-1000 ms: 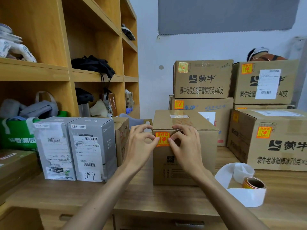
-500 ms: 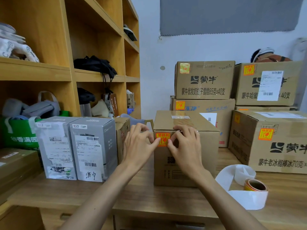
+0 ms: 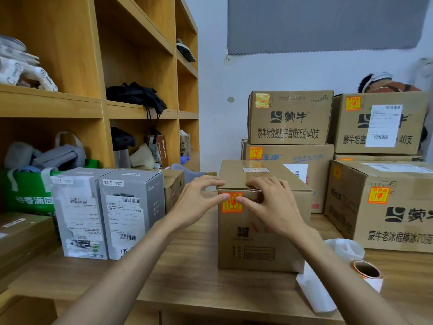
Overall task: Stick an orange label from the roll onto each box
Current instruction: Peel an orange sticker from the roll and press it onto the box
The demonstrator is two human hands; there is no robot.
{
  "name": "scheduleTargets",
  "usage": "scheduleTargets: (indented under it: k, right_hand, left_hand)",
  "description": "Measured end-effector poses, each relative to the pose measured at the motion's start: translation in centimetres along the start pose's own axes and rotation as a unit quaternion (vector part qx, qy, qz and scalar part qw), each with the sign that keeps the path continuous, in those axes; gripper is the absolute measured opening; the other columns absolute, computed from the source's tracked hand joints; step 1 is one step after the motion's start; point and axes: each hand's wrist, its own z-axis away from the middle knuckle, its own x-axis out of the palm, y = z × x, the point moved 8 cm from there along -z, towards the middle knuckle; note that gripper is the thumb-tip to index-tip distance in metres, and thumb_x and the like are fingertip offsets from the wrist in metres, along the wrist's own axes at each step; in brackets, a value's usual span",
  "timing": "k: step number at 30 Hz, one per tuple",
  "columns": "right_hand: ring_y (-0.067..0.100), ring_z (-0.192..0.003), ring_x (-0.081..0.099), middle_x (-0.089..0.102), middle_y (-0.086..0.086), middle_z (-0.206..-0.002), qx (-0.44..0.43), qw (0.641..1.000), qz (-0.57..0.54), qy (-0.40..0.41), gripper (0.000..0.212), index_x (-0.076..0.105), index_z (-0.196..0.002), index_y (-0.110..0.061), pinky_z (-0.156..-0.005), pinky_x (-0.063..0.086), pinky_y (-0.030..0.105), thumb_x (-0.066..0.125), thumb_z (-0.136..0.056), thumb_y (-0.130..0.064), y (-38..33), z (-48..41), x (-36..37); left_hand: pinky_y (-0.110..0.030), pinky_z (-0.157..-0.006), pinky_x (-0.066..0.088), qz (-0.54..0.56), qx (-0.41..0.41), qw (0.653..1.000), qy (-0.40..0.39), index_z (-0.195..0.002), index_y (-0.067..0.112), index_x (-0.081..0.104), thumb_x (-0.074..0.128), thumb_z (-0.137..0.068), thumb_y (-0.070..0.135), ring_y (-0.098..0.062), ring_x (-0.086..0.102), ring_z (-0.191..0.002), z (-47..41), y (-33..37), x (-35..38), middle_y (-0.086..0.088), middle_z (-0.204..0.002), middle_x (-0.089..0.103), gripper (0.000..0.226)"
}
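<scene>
Fingers (image 3: 208,181) of the left hand (image 3: 196,205) and right hand (image 3: 276,205) were bent over the box's (image 3: 257,245) top front edge. Both thumbs pressed the orange label (image 3: 232,206), whose writing was blurred, at the front face's upper left corner. That box stood mid-table (image 3: 199,277). One roll (image 3: 366,270) lay near the table's right front edge, with white backing (image 3: 314,292) trailing frontward. Two grey boxes (image 3: 131,212) marked 公牛 stood touching near the left edge. Toward the back right corner, three cartons (image 3: 290,134) printed 蒙牛 each carried an orange label; one read 65克x40支. A green bag (image 3: 28,195) at the left read 谷香满园.
</scene>
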Motion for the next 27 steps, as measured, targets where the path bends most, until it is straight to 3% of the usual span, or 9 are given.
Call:
scheduleTargets:
  k: [7, 16, 21, 27]
  right_hand:
    - [0.014, -0.103, 0.054, 0.066, -0.014, -0.102, 0.011, 0.999, -0.003, 0.049, 0.054, 0.062, -0.094, -0.03, -0.083, 0.029, 0.032, 0.038, -0.081, -0.076, 0.4, -0.3, 0.4]
    - [0.015, -0.099, 0.054, 0.065, -0.01, -0.102, -0.012, 0.999, -0.005, 0.041, 0.05, 0.063, -0.096, -0.027, -0.083, 0.032, 0.035, 0.034, -0.09, -0.067, 0.4, 0.0, 0.3]
    - [0.015, -0.102, 0.054, 0.065, -0.011, -0.105, -0.022, 0.999, 0.019, 0.042, 0.043, 0.062, -0.101, -0.027, -0.084, 0.032, 0.033, 0.04, -0.093, -0.063, 0.3, 0.1, 0.4]
    - [0.018, -0.104, 0.054, 0.063, -0.008, -0.111, -0.057, 0.996, 0.069, 0.015, 0.054, 0.059, -0.113, -0.026, -0.09, 0.039, 0.036, 0.043, -0.087, -0.07, 0.3, 0.7, 0.9]
  left_hand:
    - [-0.019, -0.09, 0.041, 0.037, 0.0, 0.999, 0.033, -0.11, 0.03, 0.071, 0.077, -0.083, 0.048, 0.01, 0.051, -0.115, -0.4, -0.4, 0.4, 0.019, -0.118, 0.063, 0.033]
    - [-0.04, -0.103, 0.047, 0.054, 0.007, 0.998, 0.012, -0.116, 0.037, 0.07, 0.071, -0.089, 0.046, 0.005, 0.053, -0.117, 0.2, -0.9, 0.6, 0.022, -0.126, 0.061, 0.029]
    - [-0.042, -0.104, 0.047, 0.055, 0.002, 0.998, 0.01, -0.12, 0.037, 0.067, 0.07, -0.09, 0.045, 0.004, 0.053, -0.118, 0.5, -0.8, 0.8, 0.023, -0.13, 0.059, 0.032]
    - [-0.035, -0.105, 0.044, 0.011, 0.028, 0.999, -0.013, -0.13, 0.047, 0.055, 0.076, -0.083, 0.049, 0.003, 0.05, -0.123, 1.3, -0.7, 1.3, 0.03, -0.137, 0.05, 0.051]
